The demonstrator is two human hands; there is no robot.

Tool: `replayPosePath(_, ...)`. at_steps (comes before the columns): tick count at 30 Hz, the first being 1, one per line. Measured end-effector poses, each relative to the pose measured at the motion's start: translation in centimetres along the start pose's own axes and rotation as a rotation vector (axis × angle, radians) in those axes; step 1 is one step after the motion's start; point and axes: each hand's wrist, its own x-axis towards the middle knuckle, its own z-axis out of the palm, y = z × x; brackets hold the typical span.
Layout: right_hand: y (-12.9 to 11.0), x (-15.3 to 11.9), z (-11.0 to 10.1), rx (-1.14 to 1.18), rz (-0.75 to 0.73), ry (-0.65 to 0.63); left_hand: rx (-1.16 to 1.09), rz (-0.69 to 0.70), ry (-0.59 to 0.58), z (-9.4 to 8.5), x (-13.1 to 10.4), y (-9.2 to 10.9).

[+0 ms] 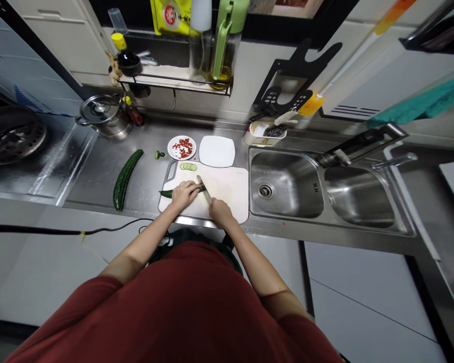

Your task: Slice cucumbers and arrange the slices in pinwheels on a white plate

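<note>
A white cutting board (pixel 230 191) lies on the steel counter in front of me. On it, my left hand (pixel 185 194) is closed over a dark green cucumber (pixel 166 193), whose tapered end sticks out to the left. My right hand (pixel 220 210) grips a knife (pixel 204 188) by its handle, with the blade at the cucumber's right end. Several pale cucumber slices (pixel 188 166) rest in a row near the board's top edge. Left of the board lies a whole cucumber (pixel 127 180). Small green cucumber pieces (pixel 159 155) sit on the counter behind the board.
Behind the board stand a plate of chopped red bits (pixel 171 150) and a bare white plate (pixel 217 151). A double sink (pixel 287 186) is on the right, with a sponge holder (pixel 265 138) behind it. A lidded pot (pixel 104 118) stands back left, beneath a bottle shelf (pixel 174 83).
</note>
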Motion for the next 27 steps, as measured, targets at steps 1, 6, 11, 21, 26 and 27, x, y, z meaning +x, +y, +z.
replayPosePath(1,0.0,0.1,0.0,0.000,0.001,-0.001,0.000,0.001,-0.001,0.0,0.0,0.0)
replayPosePath(6,-0.3,1.0,0.3,-0.003,-0.001,0.012,0.007,-0.004,-0.005,0.0,0.0,0.0)
replayPosePath(11,-0.8,1.8,0.3,-0.019,-0.007,0.027,0.011,0.002,-0.002,0.0,0.0,0.0)
replayPosePath(21,0.0,0.4,0.5,-0.022,0.015,0.015,0.004,-0.006,0.003,0.1,0.1,-0.1)
replayPosePath(26,0.2,-0.3,0.7,-0.025,0.013,0.000,0.000,-0.008,0.000,0.1,0.1,0.0)
replayPosePath(27,0.2,-0.2,0.7,-0.023,0.010,-0.001,-0.001,-0.007,0.000,0.1,0.1,0.0)
